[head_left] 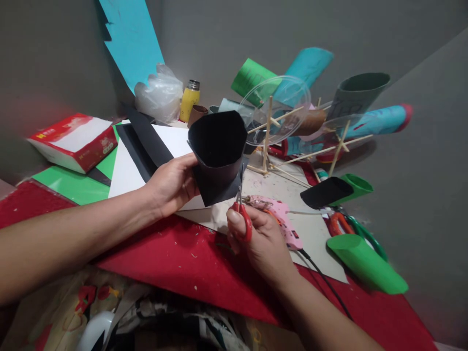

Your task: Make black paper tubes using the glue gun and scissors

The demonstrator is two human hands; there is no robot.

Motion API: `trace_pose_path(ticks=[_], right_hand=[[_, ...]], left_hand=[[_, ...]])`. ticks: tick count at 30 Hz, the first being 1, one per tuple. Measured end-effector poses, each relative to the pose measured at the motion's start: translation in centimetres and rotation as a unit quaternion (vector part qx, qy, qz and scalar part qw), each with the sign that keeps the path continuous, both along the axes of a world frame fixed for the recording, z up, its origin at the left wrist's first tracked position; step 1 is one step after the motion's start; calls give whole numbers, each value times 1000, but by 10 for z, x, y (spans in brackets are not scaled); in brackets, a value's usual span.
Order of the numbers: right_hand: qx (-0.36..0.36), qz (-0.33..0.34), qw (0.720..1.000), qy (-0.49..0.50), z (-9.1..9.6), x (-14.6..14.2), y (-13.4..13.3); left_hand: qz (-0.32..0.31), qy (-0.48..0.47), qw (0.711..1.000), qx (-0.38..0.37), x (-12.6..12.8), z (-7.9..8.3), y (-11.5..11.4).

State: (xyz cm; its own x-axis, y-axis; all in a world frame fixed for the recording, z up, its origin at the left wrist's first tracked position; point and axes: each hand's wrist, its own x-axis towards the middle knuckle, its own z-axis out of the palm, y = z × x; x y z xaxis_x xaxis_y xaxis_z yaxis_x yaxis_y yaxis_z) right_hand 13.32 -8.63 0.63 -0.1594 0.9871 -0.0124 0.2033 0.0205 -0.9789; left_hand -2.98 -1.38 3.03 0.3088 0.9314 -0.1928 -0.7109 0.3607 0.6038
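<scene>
My left hand (pixel 171 183) grips a black paper tube (pixel 218 151) rolled into a wide cup shape, its open mouth facing me. My right hand (pixel 261 241) is closed through the red handles of a pair of scissors (pixel 242 214), whose blades point up into the tube's lower right edge. A pink glue gun (pixel 280 217) lies just behind my right hand, its black cord running toward me.
A skewer-stick frame (pixel 268 141) carries clear plastic lids and rolled paper tubes. Green rolls (pixel 365 263), a black roll (pixel 325 191), second scissors (pixel 341 224), white and black sheets (pixel 146 141), a tissue box (pixel 75 141), a yellow bottle (pixel 189 100) and red felt (pixel 183 258) surround me.
</scene>
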Motion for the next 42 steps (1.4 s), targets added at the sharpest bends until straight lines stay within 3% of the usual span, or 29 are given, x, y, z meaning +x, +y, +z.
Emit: trace_pose_path(ticks=[16, 30, 42], right_hand=[[-3, 6, 1000, 7, 0, 0, 0], [10, -4, 999, 45, -4, 6, 0], [31, 13, 999, -2, 1, 9, 1]], left_hand=[[19, 60, 996, 58, 0, 0, 2], [-20, 95, 982, 164, -2, -8, 4], [20, 126, 974, 188, -6, -4, 4]])
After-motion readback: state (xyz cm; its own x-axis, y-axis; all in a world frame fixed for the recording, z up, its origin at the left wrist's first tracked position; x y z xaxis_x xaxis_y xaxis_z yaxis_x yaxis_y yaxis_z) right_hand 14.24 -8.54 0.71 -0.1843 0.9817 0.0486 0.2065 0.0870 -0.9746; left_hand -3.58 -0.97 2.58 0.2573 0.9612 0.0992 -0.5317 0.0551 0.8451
